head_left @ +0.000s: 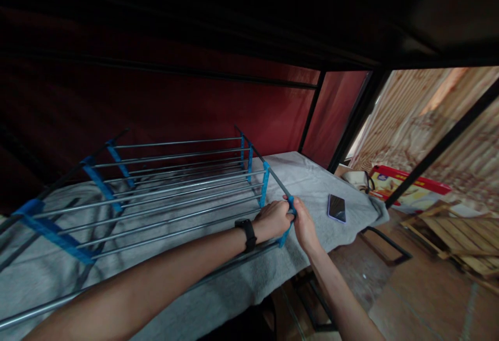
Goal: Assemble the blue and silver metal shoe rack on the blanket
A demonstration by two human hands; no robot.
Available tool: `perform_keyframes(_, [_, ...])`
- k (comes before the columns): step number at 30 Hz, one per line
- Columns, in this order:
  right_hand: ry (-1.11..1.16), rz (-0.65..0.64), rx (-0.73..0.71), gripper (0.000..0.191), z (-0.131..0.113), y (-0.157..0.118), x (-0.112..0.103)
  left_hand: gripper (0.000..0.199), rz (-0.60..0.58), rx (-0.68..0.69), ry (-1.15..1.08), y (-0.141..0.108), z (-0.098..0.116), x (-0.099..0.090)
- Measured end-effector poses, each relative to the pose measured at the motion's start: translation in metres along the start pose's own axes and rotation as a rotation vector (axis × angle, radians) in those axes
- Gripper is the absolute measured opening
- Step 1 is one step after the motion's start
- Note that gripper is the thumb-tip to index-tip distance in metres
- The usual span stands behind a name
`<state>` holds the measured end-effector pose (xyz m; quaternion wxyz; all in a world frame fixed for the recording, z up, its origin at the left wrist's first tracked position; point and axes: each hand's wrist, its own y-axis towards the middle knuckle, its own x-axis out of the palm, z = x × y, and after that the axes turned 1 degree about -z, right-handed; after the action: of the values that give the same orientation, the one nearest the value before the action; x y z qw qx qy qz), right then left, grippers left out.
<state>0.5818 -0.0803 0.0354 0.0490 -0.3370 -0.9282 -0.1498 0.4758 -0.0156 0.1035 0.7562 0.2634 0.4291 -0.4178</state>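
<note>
fingers of both hands closed around one blue joint. left hand (275,219), black watch (246,234) at its wrist, reaches across and grips the near blue bracket (286,234) from the rack's side; fingertips partly hidden, exact hold there not readable. right hand (306,226) wraps the same joint from the outer side, thumb near the top, where the dark end rail (278,180) meets it.

the rack (183,208), thin metal bars between blue brackets, lies along the grey blanket (300,169), dark red panel (218,107) behind it. its far end runs off toward the left edge of view.

state of the build, as i judge it: mostly together. most bars span from one side to the other; three brackets on the right-hand rail beyond the hands look seated, likewise three along the left-hand rail (68,177). the joint in hand seems the one getting attention; whether it is fully home, cannot tell. the thick near tube (39,312) passes under the left forearm; its outer end is out of frame, so its fit is unknown.

nearby: phone (337,208) on the blanket, right of the hands, touched by neither. beyond it, a red box (409,187) and slatted wood (460,234).
</note>
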Motion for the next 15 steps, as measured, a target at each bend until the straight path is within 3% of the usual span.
perform_keyframes(10, [-0.017,0.003,-0.010,0.041,0.002,0.003,0.000,0.019,-0.061,0.080,-0.104,0.016,-0.005,0.000])
perform_keyframes(15, [-0.074,-0.011,-0.012,0.048,0.003,0.003,-0.004,0.022,-0.068,0.117,-0.051,0.002,0.000,-0.014])
